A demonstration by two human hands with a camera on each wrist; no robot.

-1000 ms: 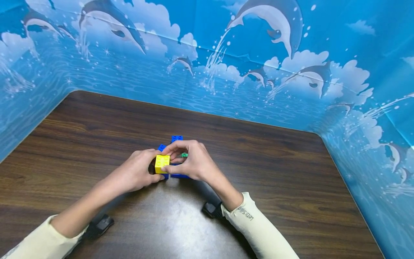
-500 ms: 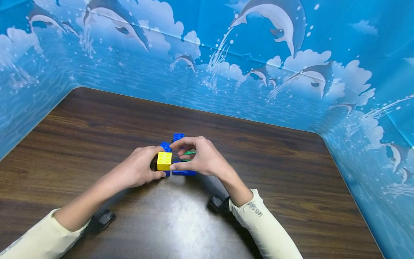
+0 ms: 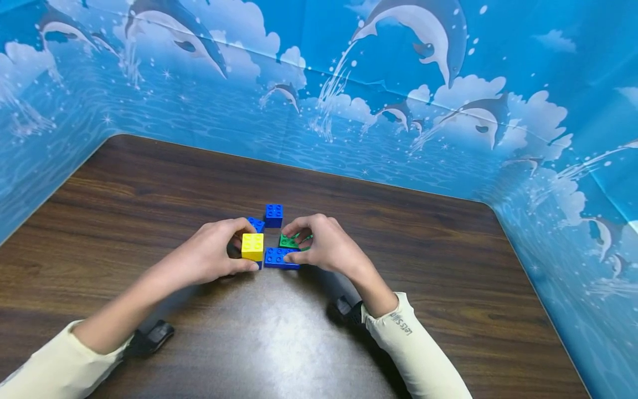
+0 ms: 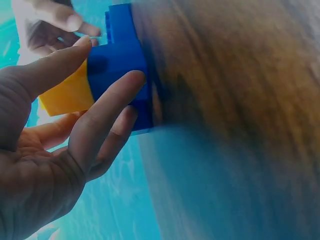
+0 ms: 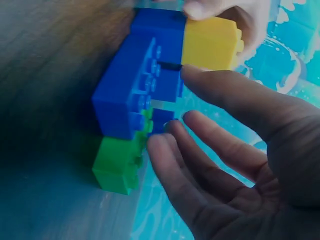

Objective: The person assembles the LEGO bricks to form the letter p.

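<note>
My left hand (image 3: 211,255) grips a small stack from its left side, with thumb and fingers on either side. On top is a yellow toy building brick (image 3: 252,244), and under it a blue brick (image 4: 120,67). My right hand (image 3: 331,246) hovers with loosely bent fingers over a long blue brick (image 3: 276,257) and a green brick (image 3: 287,241), gripping neither. In the right wrist view its fingertips (image 5: 159,145) come right up to the green brick's studs. The long blue brick lies close beside the stack, partly covered by the right thumb.
A square blue brick (image 3: 273,216) stands behind the others, and another blue brick (image 3: 256,224) lies just behind the left hand. The dark wooden table (image 3: 423,288) meets a dolphin-printed backdrop (image 3: 339,111) at its back and sides.
My right hand has moved off the yellow brick to the right, over the long blue and green bricks, uncovering more of them. The left hand keeps hold of the stack.
</note>
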